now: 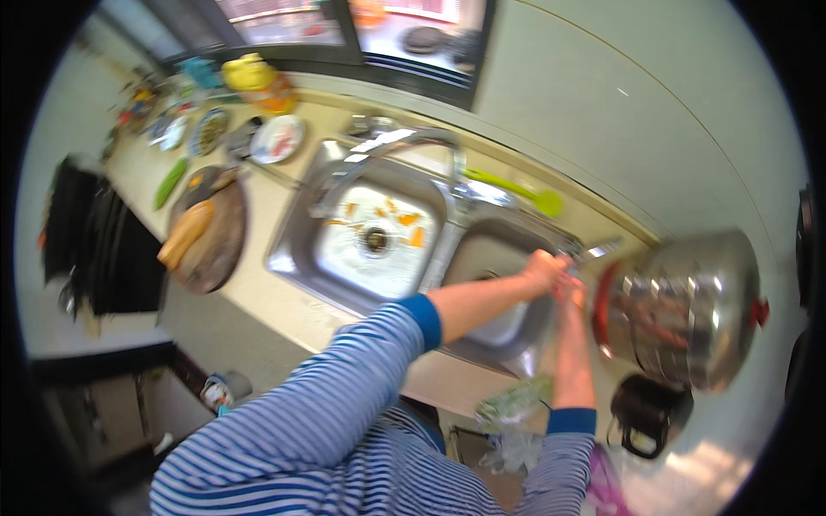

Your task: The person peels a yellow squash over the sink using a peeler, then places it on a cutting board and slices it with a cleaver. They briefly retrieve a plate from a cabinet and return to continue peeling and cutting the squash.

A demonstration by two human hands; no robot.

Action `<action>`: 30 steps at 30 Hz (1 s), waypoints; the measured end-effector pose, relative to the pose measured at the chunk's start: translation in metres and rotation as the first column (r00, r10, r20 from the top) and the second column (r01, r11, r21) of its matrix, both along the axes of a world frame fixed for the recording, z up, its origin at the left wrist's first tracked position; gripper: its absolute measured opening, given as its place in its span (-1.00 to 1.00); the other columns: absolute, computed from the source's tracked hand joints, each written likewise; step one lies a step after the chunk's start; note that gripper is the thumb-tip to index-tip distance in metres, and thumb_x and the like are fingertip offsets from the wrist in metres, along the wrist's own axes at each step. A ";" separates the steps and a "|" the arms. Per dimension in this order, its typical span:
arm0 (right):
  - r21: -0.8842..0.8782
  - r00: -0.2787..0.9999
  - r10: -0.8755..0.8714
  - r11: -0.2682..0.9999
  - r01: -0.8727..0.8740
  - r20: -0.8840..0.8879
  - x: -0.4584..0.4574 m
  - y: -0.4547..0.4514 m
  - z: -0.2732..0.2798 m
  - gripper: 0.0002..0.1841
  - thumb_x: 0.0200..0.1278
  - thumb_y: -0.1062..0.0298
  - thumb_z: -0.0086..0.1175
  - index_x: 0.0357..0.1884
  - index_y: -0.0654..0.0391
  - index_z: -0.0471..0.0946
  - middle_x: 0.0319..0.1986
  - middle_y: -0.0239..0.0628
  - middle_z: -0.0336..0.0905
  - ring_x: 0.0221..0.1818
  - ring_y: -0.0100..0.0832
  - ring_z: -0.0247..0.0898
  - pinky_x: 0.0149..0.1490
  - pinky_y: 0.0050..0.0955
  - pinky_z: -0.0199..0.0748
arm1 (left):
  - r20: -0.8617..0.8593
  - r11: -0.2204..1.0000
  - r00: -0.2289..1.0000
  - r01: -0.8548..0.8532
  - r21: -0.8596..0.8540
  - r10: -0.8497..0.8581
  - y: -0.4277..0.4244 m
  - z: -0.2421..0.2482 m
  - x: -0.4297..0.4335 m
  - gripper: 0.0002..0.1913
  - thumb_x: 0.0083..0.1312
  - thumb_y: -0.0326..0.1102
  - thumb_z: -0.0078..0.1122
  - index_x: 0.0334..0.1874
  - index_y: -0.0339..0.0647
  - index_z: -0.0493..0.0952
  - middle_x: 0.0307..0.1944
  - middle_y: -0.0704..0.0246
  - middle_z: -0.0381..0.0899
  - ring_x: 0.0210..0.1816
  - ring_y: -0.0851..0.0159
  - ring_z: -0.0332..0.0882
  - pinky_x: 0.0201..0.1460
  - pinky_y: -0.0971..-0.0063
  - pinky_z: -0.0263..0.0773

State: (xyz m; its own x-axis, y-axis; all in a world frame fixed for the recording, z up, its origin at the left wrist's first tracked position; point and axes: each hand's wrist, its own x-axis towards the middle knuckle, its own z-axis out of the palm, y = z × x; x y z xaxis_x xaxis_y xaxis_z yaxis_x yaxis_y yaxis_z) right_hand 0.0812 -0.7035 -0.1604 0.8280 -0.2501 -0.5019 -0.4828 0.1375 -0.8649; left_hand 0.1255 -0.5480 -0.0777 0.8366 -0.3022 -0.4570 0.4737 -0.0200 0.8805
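My left hand (546,269) and my right hand (569,290) are close together over the right rim of the right sink basin (474,258), just below a small metal tap (569,246). Blur and overlapping fingers hide whether either one holds anything. My left forearm crosses above the right basin. In the left basin (300,245), orange peelings (416,237) lie scattered around the drain (375,239). A curved chrome faucet (393,138) arches over that basin.
A large stainless steel pot (690,309) and a dark mug-like vessel (652,413) stand right of my hands. Behind the sink lies a lime-green ladle (516,187). Leftward, a peeled squash (187,233) rests on a round cutting board (222,258), beside a green vegetable (170,183) and a plate (261,145).
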 end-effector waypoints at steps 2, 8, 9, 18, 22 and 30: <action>0.184 0.988 -0.128 0.973 0.141 -0.080 0.014 -0.007 -0.011 -0.76 0.34 0.14 -0.03 -0.25 0.07 0.56 -0.58 -0.50 0.44 -0.60 -0.54 0.31 -0.52 -0.53 0.20 | 0.425 0.538 0.491 0.109 0.836 -0.761 0.019 0.009 -0.003 -0.74 0.26 -0.20 0.11 -0.29 -0.24 0.67 -0.24 0.08 0.69 -0.24 0.10 0.71 -0.20 0.30 0.61; 0.128 0.896 -0.192 0.957 0.262 -0.399 0.036 -0.024 -0.015 -0.82 0.24 0.38 -0.16 -0.23 0.17 0.46 -0.36 -0.22 0.64 -0.57 -0.50 0.43 -0.62 -0.57 0.17 | 0.199 0.505 0.566 0.457 0.732 -0.800 0.054 0.027 -0.018 -0.79 0.13 -0.21 0.24 -0.31 -0.15 0.71 -0.31 0.14 0.71 -0.17 0.08 0.69 -0.17 0.26 0.57; 0.158 0.919 -0.185 0.955 0.252 -0.347 0.038 -0.024 -0.016 -0.83 0.17 0.45 -0.15 -0.23 0.18 0.46 -0.36 -0.22 0.63 -0.57 -0.50 0.41 -0.62 -0.59 0.16 | 0.158 0.580 0.615 0.581 0.571 -0.772 0.060 0.022 -0.017 -0.77 0.15 -0.18 0.23 -0.26 -0.14 0.71 -0.31 0.16 0.72 -0.17 0.09 0.69 -0.17 0.25 0.57; 0.344 0.888 -0.458 0.827 0.444 -0.044 0.062 -0.046 -0.025 -0.73 -0.03 0.55 -0.12 -0.23 0.23 0.49 -0.34 -0.27 0.57 -0.47 -0.44 0.43 -0.50 -0.61 0.28 | -0.052 0.005 0.266 0.212 0.977 -0.962 0.079 -0.018 -0.058 -0.65 0.21 -0.11 0.19 0.01 -0.03 0.66 0.06 0.25 0.64 0.14 0.06 0.53 0.16 -0.13 0.29; 0.225 0.899 -0.435 0.873 0.433 -0.041 0.048 -0.007 -0.009 -0.62 0.07 0.51 -0.11 -0.01 0.21 0.49 -0.22 -0.32 0.60 -0.32 -0.41 0.52 -0.36 -0.55 0.36 | 0.004 0.041 0.200 0.183 0.982 -0.980 0.087 0.014 -0.056 -0.64 0.19 -0.15 0.21 0.01 -0.06 0.65 0.03 0.23 0.64 0.05 0.05 0.59 0.15 -0.09 0.33; -0.273 0.982 -0.144 0.946 0.173 0.125 -0.021 0.076 0.066 -0.74 0.30 0.49 -0.15 -0.02 0.17 0.48 -0.22 -0.26 0.57 -0.35 -0.46 0.52 -0.40 -0.58 0.36 | 0.052 0.475 0.701 0.424 0.771 -0.712 0.171 0.047 -0.060 -0.63 0.36 0.00 0.03 -0.03 -0.08 0.65 -0.01 0.13 0.64 -0.03 0.05 0.63 0.10 -0.01 0.43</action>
State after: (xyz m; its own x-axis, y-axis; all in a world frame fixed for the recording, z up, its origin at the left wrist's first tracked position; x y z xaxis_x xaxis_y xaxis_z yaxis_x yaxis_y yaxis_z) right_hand 0.0600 -0.6272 -0.0939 0.8091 -0.5010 -0.3071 -0.3818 -0.0508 -0.9229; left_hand 0.0657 -0.3775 -0.0310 0.7200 -0.5020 -0.4791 -0.1816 -0.8026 0.5681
